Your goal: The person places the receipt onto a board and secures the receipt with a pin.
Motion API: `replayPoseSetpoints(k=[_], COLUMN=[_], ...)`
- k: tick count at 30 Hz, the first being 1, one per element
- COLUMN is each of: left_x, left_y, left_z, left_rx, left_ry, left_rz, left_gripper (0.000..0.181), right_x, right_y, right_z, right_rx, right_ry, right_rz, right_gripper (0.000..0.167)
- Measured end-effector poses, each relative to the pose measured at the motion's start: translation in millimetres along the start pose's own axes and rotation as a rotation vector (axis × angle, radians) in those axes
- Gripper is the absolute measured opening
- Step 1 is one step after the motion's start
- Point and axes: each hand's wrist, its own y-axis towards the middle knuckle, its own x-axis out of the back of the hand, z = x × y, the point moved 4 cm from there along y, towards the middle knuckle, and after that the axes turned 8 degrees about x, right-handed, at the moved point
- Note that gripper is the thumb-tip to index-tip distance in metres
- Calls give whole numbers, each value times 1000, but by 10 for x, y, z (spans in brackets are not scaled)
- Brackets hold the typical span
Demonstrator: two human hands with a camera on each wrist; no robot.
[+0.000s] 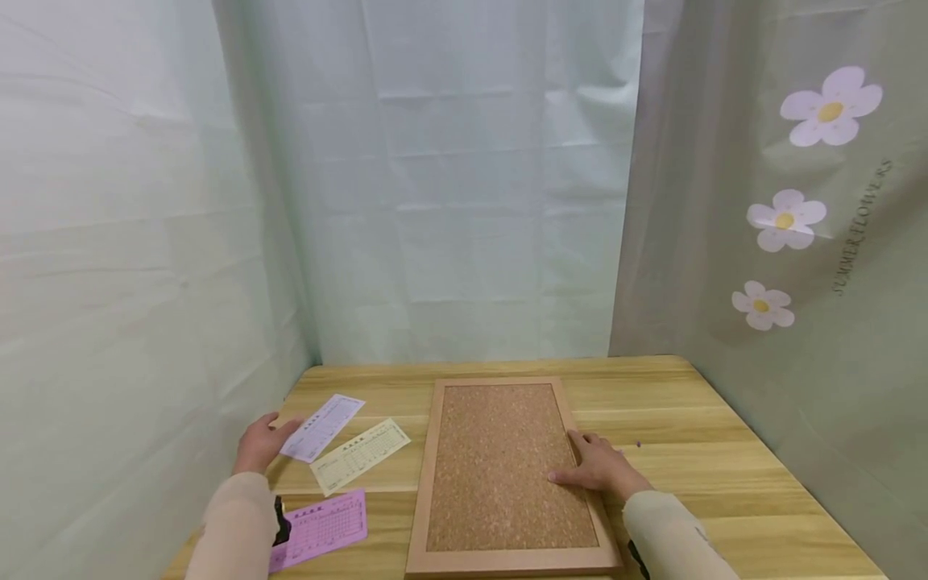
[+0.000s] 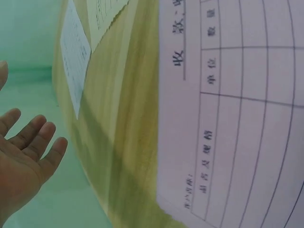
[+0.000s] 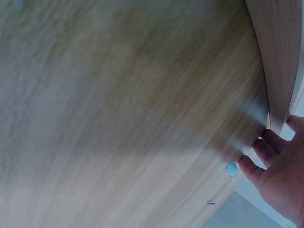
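A framed cork board (image 1: 507,467) lies flat on the wooden table. My right hand (image 1: 600,467) rests at its right edge, thumb over the cork and fingers along the frame; the right wrist view shows the hand (image 3: 280,166) beside the frame's side (image 3: 280,57). At the left, my left hand (image 1: 263,445) is next to a white printed slip (image 1: 322,427), its fingers spread; in the left wrist view the hand (image 2: 28,156) holds nothing. A yellow slip (image 1: 360,457) and a pink slip (image 1: 326,528) lie nearer the board.
Right of the board, a small purple pin (image 1: 639,444) lies on the table (image 1: 696,483). The right wrist view shows a turquoise round-headed pin (image 3: 231,169) and a purple one (image 3: 211,203). Pale curtains (image 1: 464,201) surround the table, flowers printed on the right one.
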Motion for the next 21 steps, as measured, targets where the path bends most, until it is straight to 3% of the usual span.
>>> replayPoseSetpoints(k=[11, 21], left_x=[-43, -75], left_y=[-71, -34], left_z=[116, 185], left_rx=[70, 138], left_ry=[-44, -89], left_rz=[-27, -56], left_gripper=[78, 77], right_x=[-2, 0], right_y=[11, 4], right_z=[-7, 10], right_rx=[-4, -4], right_ry=[-8, -6], right_rz=[1, 7], right_gripper=[107, 105])
